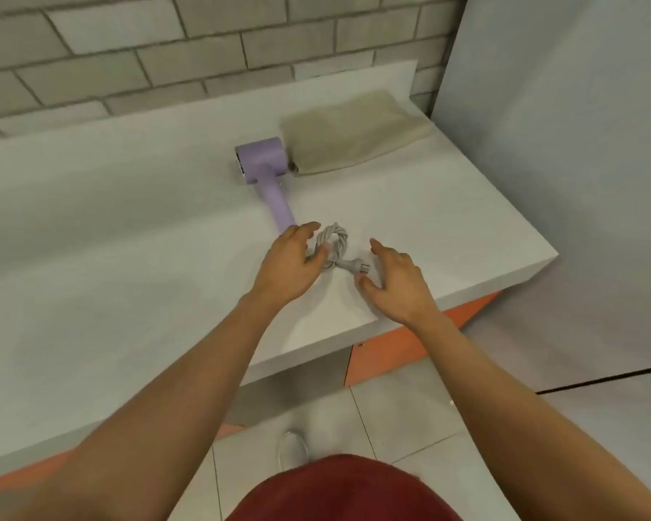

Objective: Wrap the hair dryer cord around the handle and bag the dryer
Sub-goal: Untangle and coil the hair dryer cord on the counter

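Lying near the worktop's (128, 220) front edge, the coiled cord (335, 240) is pinched by the left hand (290, 267), its plug (358, 265) just beside the spread, empty right hand (399, 283).

No text, label, brand, number or sign can be read anywhere. The lilac hair dryer (260, 159), its grey cord (334, 240), the beige bag (354, 137), the white bench (128, 227) and the tiled wall (128, 50) show only plain surfaces.

Lilac dryer (261, 157), grey cord (333, 240), beige bag (354, 135)
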`<state>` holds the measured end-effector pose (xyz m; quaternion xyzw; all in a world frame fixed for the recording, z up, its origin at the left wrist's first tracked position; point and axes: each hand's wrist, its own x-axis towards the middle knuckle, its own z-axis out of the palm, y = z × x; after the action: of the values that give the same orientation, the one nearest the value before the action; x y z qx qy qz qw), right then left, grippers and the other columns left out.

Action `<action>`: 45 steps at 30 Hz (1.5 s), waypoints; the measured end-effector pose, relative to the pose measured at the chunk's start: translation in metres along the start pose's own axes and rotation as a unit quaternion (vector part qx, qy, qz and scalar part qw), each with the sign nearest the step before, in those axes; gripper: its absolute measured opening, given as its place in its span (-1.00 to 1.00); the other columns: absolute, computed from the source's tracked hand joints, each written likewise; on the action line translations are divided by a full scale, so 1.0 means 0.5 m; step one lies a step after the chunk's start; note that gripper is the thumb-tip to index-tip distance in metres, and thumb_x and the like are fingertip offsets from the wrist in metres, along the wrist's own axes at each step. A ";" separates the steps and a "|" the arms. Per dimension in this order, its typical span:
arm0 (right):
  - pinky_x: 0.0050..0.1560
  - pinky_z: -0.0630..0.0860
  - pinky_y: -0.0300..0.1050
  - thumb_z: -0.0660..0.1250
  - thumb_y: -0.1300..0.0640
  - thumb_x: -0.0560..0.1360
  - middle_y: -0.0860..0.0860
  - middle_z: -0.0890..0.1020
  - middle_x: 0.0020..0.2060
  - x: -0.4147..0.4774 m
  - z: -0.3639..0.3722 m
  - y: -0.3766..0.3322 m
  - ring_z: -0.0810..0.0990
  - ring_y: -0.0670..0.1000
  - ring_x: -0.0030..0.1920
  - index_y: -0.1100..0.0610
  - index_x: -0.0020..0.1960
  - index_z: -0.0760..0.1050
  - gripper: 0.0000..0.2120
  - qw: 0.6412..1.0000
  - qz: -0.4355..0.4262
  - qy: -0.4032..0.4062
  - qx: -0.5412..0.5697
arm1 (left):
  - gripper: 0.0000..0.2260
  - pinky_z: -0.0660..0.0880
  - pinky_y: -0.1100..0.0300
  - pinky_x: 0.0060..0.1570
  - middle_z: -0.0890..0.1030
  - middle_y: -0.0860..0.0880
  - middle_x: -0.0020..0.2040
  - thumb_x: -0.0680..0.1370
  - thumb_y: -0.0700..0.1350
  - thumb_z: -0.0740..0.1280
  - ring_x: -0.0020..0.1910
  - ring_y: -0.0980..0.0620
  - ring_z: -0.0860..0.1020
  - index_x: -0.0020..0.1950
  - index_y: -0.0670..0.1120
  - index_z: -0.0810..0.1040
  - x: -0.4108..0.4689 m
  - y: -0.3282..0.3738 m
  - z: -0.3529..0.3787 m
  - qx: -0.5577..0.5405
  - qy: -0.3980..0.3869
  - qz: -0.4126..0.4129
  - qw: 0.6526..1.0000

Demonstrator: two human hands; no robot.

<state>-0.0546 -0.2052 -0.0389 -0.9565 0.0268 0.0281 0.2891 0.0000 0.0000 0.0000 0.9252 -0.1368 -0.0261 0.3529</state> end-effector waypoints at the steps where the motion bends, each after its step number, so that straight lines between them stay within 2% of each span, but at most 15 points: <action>1: 0.39 0.39 0.20 0.29 -0.14 0.63 0.08 0.42 0.53 0.008 0.005 -0.001 0.36 0.22 0.49 0.09 0.64 0.19 -0.32 1.000 -0.005 0.010 -0.010 | -0.53 0.50 0.05 0.26 0.58 -0.08 0.36 0.68 0.14 0.22 0.22 -0.08 0.58 0.54 -0.03 0.40 0.014 -0.004 -0.002 -0.025 -0.013 -0.011 1.000; 3: 0.38 0.39 0.23 0.30 -0.16 0.62 0.04 0.38 0.55 0.017 0.011 -0.008 0.33 0.22 0.50 0.05 0.62 0.26 -0.35 0.999 -0.004 0.004 -0.054 | -0.48 0.50 0.05 0.26 0.62 -0.07 0.31 0.68 0.23 0.18 0.24 -0.06 0.58 0.57 0.00 0.36 0.038 -0.003 -0.013 -0.047 -0.058 -0.029 0.997; 6: 0.41 0.32 0.24 0.33 -0.20 0.59 0.01 0.32 0.58 0.024 0.021 -0.016 0.24 0.20 0.54 0.00 0.56 0.37 -0.41 0.996 0.018 -0.015 -0.088 | -0.41 0.47 0.13 0.14 0.67 -0.04 0.21 0.64 0.28 0.25 0.17 -0.03 0.58 0.57 -0.02 0.36 0.076 0.009 -0.030 -0.035 -0.112 -0.046 0.992; 10: 0.42 0.29 0.22 0.37 -0.17 0.58 0.01 0.34 0.56 0.027 0.029 -0.016 0.26 0.21 0.53 -0.03 0.52 0.41 -0.44 0.994 0.037 -0.022 -0.101 | -0.32 0.47 0.12 0.22 0.61 -0.06 0.31 0.53 0.31 0.39 0.28 -0.06 0.57 0.52 -0.05 0.44 0.120 0.000 -0.034 0.024 -0.182 -0.041 0.982; 12: 0.40 0.34 0.21 0.39 -0.15 0.58 0.01 0.39 0.53 0.023 0.032 -0.013 0.31 0.22 0.49 -0.01 0.51 0.43 -0.45 0.995 0.049 -0.010 -0.082 | -0.48 0.53 0.08 0.21 0.64 -0.06 0.25 0.56 0.18 0.43 0.22 -0.08 0.61 0.43 -0.08 0.53 0.131 -0.003 -0.034 0.005 -0.196 -0.036 0.980; 15: 0.36 0.41 0.18 0.41 -0.10 0.57 0.07 0.52 0.41 0.007 0.043 -0.011 0.43 0.25 0.41 0.05 0.39 0.56 -0.56 0.998 0.059 0.014 -0.029 | -0.77 0.64 0.05 -0.01 0.69 -0.08 -0.02 0.58 -0.08 0.46 -0.04 -0.07 0.67 0.19 -0.13 0.65 0.141 -0.012 -0.037 -0.095 -0.218 -0.047 0.970; 17: 0.32 0.42 0.05 0.40 -0.07 0.55 0.06 0.60 0.29 -0.001 0.049 -0.010 0.53 0.19 0.31 0.09 0.31 0.60 -0.61 0.998 0.048 0.034 -0.004 | -0.83 0.65 0.05 -0.06 0.69 -0.11 -0.08 0.57 -0.14 0.48 -0.13 -0.04 0.64 0.14 -0.13 0.67 0.144 -0.019 -0.043 -0.135 -0.233 -0.062 0.961; 19: 0.19 0.44 -0.12 0.41 -0.02 0.58 -0.01 0.65 0.18 -0.012 0.037 -0.031 0.59 0.06 0.19 0.07 0.30 0.59 -0.67 0.995 0.059 0.055 0.059 | -0.87 0.66 -0.05 0.01 0.71 -0.20 -0.04 0.57 -0.16 0.46 -0.14 -0.06 0.64 0.10 -0.15 0.69 0.146 -0.029 -0.052 -0.165 -0.233 -0.073 0.956; 21: 0.13 0.50 -0.24 0.42 0.00 0.59 -0.19 0.66 0.10 -0.027 0.027 -0.056 0.61 -0.10 0.14 -0.02 0.28 0.60 -0.73 0.981 0.085 0.081 0.155 | -0.88 0.67 -0.03 -0.03 0.72 -0.17 -0.05 0.62 -0.18 0.40 -0.16 -0.03 0.63 0.09 -0.17 0.69 0.144 -0.039 -0.066 -0.213 -0.229 -0.088 0.946; 24: 0.21 0.56 -0.12 0.45 -0.03 0.59 -0.28 0.69 0.06 -0.042 0.024 -0.087 0.65 -0.20 0.14 -0.09 0.25 0.63 -0.76 0.962 0.074 0.118 0.235 | -0.84 0.64 0.18 -0.17 0.71 -0.05 0.00 0.68 -0.19 0.32 -0.15 0.00 0.62 0.20 -0.17 0.65 0.141 -0.063 -0.083 -0.273 -0.242 -0.101 0.925; 29: 0.23 0.58 -0.10 0.46 0.00 0.59 -0.25 0.70 0.09 -0.043 0.015 -0.143 0.66 -0.15 0.15 -0.11 0.24 0.64 -0.78 0.947 0.033 0.128 0.292 | -0.75 0.64 0.12 0.05 0.69 0.00 0.21 0.71 -0.17 0.26 -0.01 0.05 0.67 0.37 -0.10 0.59 0.126 -0.100 -0.096 -0.317 -0.230 -0.096 0.915; 33: 0.15 0.59 -0.14 0.45 0.08 0.60 -0.18 0.69 0.06 -0.026 0.009 -0.167 0.66 -0.09 0.14 -0.07 0.37 0.55 -0.65 0.937 0.002 0.130 0.323 | -0.79 0.65 0.09 0.01 0.70 -0.06 0.18 0.71 -0.19 0.25 -0.09 0.03 0.70 0.33 -0.13 0.54 0.111 -0.116 -0.102 -0.352 -0.180 -0.111 0.912; 39: 0.06 0.62 -0.17 0.38 0.30 0.55 -0.17 0.50 0.34 0.001 -0.002 -0.172 0.56 -0.10 0.23 -0.17 0.59 0.21 -0.26 0.947 0.008 0.140 0.288 | -0.81 0.58 0.16 -0.16 0.72 -0.08 0.13 0.70 -0.19 0.28 -0.21 0.10 0.68 0.29 -0.15 0.58 0.100 -0.122 -0.107 -0.356 -0.158 -0.119 0.913; 42: 0.14 0.63 -0.12 0.43 0.18 0.56 -0.16 0.43 0.44 0.016 -0.010 -0.164 0.58 -0.10 0.26 -0.18 0.61 0.19 -0.26 0.939 0.056 0.076 0.331 | -0.82 0.55 0.20 -0.17 0.74 -0.02 0.10 0.70 -0.18 0.29 -0.18 0.09 0.64 0.27 -0.11 0.59 0.098 -0.114 -0.104 -0.349 -0.153 -0.104 0.919; 45: 0.25 0.63 0.11 0.41 0.13 0.62 -0.08 0.57 0.35 0.033 -0.017 -0.148 0.70 0.00 0.16 -0.06 0.51 0.42 -0.51 0.913 0.076 -0.038 0.400 | -0.83 0.59 0.06 0.00 0.75 0.00 0.07 0.68 -0.16 0.33 -0.06 0.01 0.67 0.26 -0.08 0.60 0.100 -0.102 -0.102 -0.354 -0.139 -0.100 0.919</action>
<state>-0.0328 -0.1487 0.0078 -0.7544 0.0971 0.0732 0.6451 0.0674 0.0558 0.0067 0.7355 -0.0735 -0.2364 0.6306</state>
